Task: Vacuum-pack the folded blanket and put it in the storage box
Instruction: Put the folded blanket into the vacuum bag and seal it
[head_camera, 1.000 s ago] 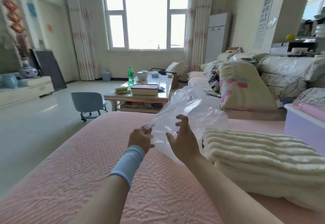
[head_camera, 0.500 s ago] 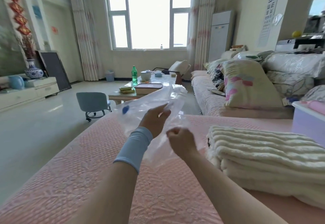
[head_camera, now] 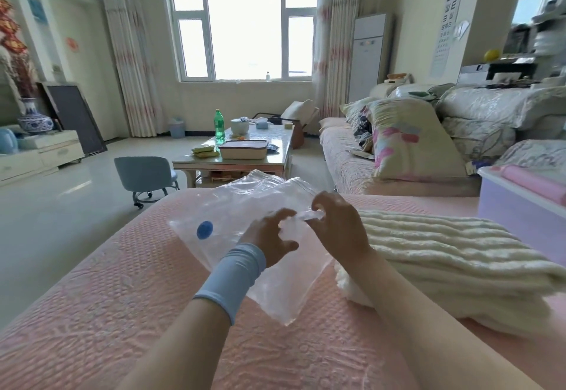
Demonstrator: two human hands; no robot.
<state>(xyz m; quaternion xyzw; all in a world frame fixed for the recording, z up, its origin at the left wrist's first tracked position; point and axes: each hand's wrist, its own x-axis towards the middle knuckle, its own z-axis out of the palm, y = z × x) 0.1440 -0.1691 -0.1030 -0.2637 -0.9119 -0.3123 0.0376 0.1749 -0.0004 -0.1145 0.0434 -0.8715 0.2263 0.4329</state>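
Head view shows the job barely begun, as I read it. The cream folded blanket [head_camera: 444, 258] lies bare on the pink quilted cover [head_camera: 122, 297], nothing yet around it. Just to its left lies the clear vacuum bag [head_camera: 232, 205], flat and empty-looking, its blue valve [head_camera: 204, 229] facing up. The left hand [head_camera: 269, 236] and the right hand [head_camera: 340, 230] meet over the bag, both sets of fingers curled and pinching the same strip of plastic, probably working its mouth apart. The lavender storage box [head_camera: 517, 215] waits beyond the blanket at the right edge; I cannot tell whether it is open. Left to do: bagging the blanket, sealing, drawing out the air, and boxing it.
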